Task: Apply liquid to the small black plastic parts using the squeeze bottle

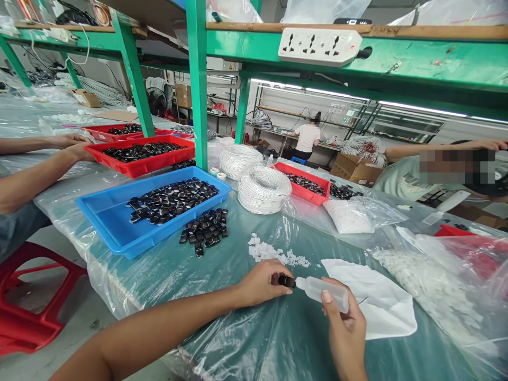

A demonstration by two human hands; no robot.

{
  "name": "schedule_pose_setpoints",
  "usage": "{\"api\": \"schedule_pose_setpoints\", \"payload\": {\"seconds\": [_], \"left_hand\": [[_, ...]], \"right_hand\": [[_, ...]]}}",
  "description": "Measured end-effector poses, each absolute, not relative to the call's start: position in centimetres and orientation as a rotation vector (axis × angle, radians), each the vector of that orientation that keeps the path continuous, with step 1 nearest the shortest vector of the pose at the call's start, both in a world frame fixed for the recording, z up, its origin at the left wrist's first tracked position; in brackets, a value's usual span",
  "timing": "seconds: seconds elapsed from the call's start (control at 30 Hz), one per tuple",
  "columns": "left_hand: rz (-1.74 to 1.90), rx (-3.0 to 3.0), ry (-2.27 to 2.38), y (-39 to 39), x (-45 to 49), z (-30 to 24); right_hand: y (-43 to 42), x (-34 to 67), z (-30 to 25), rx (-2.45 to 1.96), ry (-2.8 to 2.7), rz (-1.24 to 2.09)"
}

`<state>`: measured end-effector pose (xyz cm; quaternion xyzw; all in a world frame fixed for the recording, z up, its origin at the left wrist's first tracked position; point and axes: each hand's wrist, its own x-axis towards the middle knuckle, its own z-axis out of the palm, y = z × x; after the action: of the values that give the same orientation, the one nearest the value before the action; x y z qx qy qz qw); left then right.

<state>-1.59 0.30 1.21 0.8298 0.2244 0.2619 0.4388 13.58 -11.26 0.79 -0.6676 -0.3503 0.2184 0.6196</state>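
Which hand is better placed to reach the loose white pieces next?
Probably the left hand, nearer the white pieces, though it pinches a black part; the right hand, farther, holds a bottle.

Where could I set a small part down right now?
Bare tabletop lies between the dark pile and left forearm, and between the loose white pieces and small bag. Right of the right hand it's crowded: white sheet, then large bag.

Piece and bottle partly covered

Left hand [260,283] hides one end of black piece [287,281]; right hand [346,320] covers part of bottle [315,288]. Nozzle [300,283] contact: too small to tell. Bottom edge cuts both forearms [178,317]. Left edge crops red stool [34,320], co-worker's arms [39,174]. Person at right [400,177]: partly pixelated.
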Motion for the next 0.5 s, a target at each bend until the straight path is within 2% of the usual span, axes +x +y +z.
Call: {"api": "schedule_pose_setpoints", "payload": {"seconds": [0.5], "left_hand": [[0.611, 1.990, 0.483, -0.08, -1.57, 0.81]], "right_hand": [[-11.73, 13.70, 0.55, -1.548, -0.900, 0.390]]}}
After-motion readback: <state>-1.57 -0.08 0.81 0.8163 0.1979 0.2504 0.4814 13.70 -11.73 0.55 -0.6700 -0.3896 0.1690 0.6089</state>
